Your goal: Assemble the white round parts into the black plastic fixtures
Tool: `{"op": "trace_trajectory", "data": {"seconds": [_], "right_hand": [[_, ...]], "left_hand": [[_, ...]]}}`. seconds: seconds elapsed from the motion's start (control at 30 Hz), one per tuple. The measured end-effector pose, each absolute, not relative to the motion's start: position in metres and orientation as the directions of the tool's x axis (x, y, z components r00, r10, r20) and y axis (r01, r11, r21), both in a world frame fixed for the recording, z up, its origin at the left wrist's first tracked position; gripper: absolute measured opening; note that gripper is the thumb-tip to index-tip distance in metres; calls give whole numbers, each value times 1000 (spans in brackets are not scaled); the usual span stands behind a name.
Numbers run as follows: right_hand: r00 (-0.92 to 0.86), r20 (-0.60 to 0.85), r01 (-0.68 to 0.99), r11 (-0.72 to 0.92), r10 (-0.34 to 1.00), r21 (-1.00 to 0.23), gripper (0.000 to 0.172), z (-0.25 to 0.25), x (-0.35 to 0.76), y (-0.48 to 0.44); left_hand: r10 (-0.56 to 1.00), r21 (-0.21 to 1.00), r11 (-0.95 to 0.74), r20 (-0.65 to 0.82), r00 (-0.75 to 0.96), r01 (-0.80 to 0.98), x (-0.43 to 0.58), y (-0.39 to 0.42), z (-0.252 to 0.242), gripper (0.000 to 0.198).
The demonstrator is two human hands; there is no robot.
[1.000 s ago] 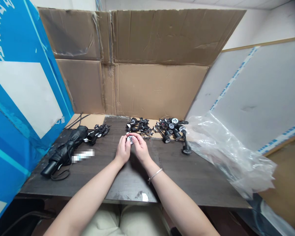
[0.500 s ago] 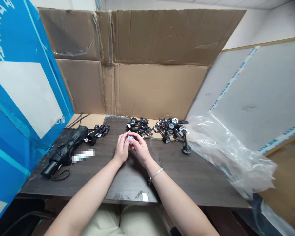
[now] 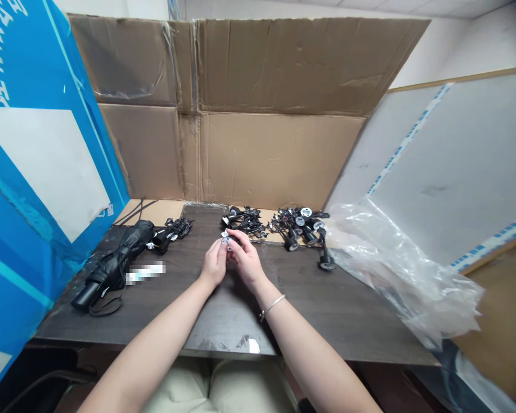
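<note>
Folded black umbrella (image 3: 114, 267) left lying on the desk (image 3: 348, 315). Left hand (image 3: 214, 264) held half-curled beside the small round disc (image 3: 226, 241); contact cannot be told. Disc held above the desk, pinched at the fingertips of the right hand (image 3: 246, 261), fingers closed around its edge, its silver face kept in view. Black fittings (image 3: 298, 225) heaped beyond the hands; crumpled plastic sheet (image 3: 406, 269) lying further right.

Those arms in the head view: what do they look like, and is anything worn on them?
The left arm and right arm are bare, with no sleeves. The left hand and right hand wear no gloves. A thin silver bangle circles the right wrist.
</note>
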State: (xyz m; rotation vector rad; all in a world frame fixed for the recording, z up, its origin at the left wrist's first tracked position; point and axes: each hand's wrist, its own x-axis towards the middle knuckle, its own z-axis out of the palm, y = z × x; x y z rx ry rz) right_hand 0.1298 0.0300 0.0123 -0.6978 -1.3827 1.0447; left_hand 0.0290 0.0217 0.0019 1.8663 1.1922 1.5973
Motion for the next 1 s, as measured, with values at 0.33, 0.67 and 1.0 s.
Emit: {"op": "trace_trajectory", "data": {"seconds": [0.33,0.67,1.0], "right_hand": [[-37,419,-102,414,907,-904,36,12,125,30],[-189,290,-328,218,938,-919,36,18,131,31],[-239,164,-318,83,957,-944,48,19,128,28]], "left_hand": [[826,800,-466,547,-140,379,23,20,6,45],[801,773,-497,584,-136,393,24,18,7,37],[745,713,-538,652,-142,450,24,20,5,29]]}}
